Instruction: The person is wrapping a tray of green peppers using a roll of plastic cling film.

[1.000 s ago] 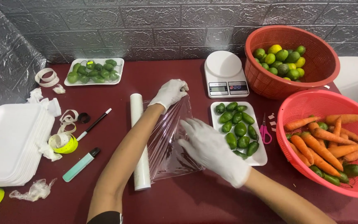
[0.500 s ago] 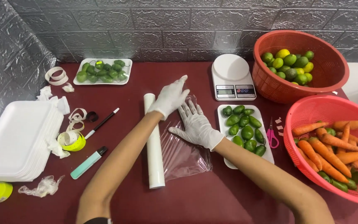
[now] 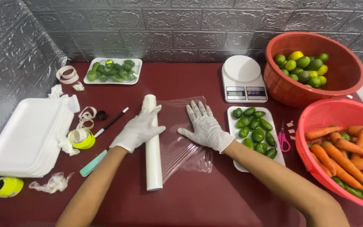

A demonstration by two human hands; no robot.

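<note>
Head view shows a dark red table (image 3: 198, 201) that stands in a corner of grey walls (image 3: 169, 25) with a pattern like stone bricks.

The left hand (image 3: 138, 131), in a white glove, lies on the white roll of cling film (image 3: 152, 143). Its fingers (image 3: 154, 115) are close together and bend over the upper part of the roll, touching it. The right hand (image 3: 204, 126), also gloved, lies flat on the pulled-out sheet of film (image 3: 181, 138), with the fingers (image 3: 196, 110) spread and pointing to the wall. The sheet lies on the table between the two hands and continues under the right palm.

Just right of the right fingers there is one white tray of green limes (image 3: 255, 132); I count about ten limes in it. A second tray of limes (image 3: 112, 70) is far beyond the left fingers, near the wall. One white kitchen scale (image 3: 243, 79) stands beyond the right fingertips. Further right there are two red baskets: one with limes and lemons (image 3: 316, 67), one with carrots (image 3: 345, 151); the carrots are about ten, I cannot count them exactly. Small pink scissors (image 3: 283, 141) lie between the near tray and the carrot basket.

Left of the left fingers there is one stack of white foam trays (image 3: 26, 136), two yellow tape rolls (image 3: 82, 138) (image 3: 6, 186), one black pen (image 3: 112, 121) and one turquoise cutter (image 3: 93, 163).
</note>
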